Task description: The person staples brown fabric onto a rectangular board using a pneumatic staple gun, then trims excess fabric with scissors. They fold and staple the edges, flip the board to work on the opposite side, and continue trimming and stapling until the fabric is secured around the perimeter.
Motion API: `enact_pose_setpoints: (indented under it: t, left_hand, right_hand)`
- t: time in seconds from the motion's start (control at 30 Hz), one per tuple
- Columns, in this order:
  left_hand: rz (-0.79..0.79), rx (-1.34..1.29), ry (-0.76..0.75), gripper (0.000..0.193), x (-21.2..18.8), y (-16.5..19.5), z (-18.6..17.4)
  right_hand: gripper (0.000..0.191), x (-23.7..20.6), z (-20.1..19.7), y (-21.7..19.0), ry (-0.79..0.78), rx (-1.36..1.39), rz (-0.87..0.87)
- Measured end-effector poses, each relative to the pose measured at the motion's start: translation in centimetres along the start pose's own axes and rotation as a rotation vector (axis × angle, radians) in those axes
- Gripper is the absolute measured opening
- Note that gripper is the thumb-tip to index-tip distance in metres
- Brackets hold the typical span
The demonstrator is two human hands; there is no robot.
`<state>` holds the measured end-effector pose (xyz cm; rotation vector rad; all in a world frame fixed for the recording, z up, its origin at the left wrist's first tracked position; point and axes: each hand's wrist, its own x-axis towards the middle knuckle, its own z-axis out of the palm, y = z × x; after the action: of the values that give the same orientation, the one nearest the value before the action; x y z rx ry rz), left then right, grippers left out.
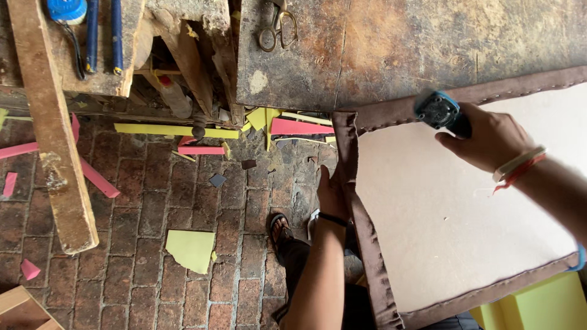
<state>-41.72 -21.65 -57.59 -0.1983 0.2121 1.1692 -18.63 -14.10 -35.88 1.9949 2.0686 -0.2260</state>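
Workbench: dark, worn top across the far right; the far edge of the board rests on it.
Brick floor: left and near, littered with yellow and pink foam offcuts.
Board: large pale panel on the right, its near part overhanging the floor. Brown fabric is wrapped over its left, far and near edges, with a row of fasteners along the far edge.
Timber plank: leans on the left, well apart from the work.
Left hand: pressed flat against the fabric on the board's left edge near the far-left corner, fingers closed over the fold, pinning it.
Right hand: wrapped shut around the grip of a blue-and-black staple gun, its head down on the fabric at the far edge, just right of the corner.
Scissors: lie on the workbench, far from both hands.
Doing it well (judgement): the corner fold looks bunched, so the fabric wants pulling taut and smooth under the left hand before a fastener goes in. The gun's head should sit square and firm on the fabric, in line with the existing row, and the left fingers should stay well apart from its nose. Even spacing should keep the hem from puckering.
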Motion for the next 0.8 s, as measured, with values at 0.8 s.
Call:
enact_pose_setpoints:
  t: [0.8]
  left_hand:
    - [0.240,0.568,-0.013,0.061,3.1,-1.1,-4.0]
  right_hand:
    - [0.039,-0.3,8.3,-12.4,-0.117,1.041,-0.125]
